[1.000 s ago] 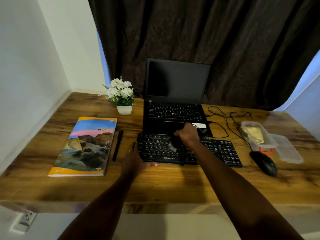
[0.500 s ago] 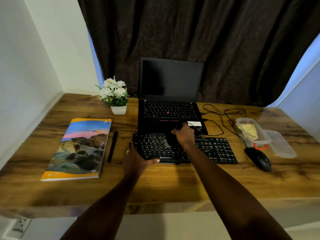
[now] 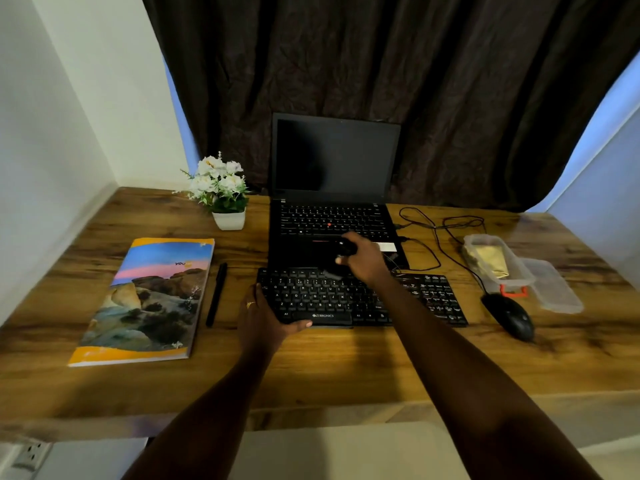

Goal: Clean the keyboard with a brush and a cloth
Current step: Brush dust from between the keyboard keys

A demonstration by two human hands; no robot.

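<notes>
Head view looks down at both forearms reaching forward over the wooden bench. The left hand sits at the near left corner of the black keyboard. Its thumb lies along the front edge and points toward the space bar, and its fingers curl up against the keyboard's left end, so the hand grips that corner. A gold ring shows on one finger.

The right arm crosses the keyboard's middle. The right hand hangs over the keyboard's far rows, at the front edge of the open laptop. Its fingers are wrapped round a dark brush, with the thumb tip showing pale on the near side. The brush is blurred; its lower end points down at the top key row, and I cannot tell whether it touches the keys.

The keyboard lies flat, just in front of the laptop and parallel to it. White lettering on its front strip reads "ZEBRONICS". The key legends are white, with Q W E R T Y readable in one row. A red dot sits among the laptop's keys.

Left of the keyboard lie a black pen and a book with a rocky landscape cover that bears the letters "you". On the right, an open clear container holds a yellow folded cloth, beside a black mouse.
</notes>
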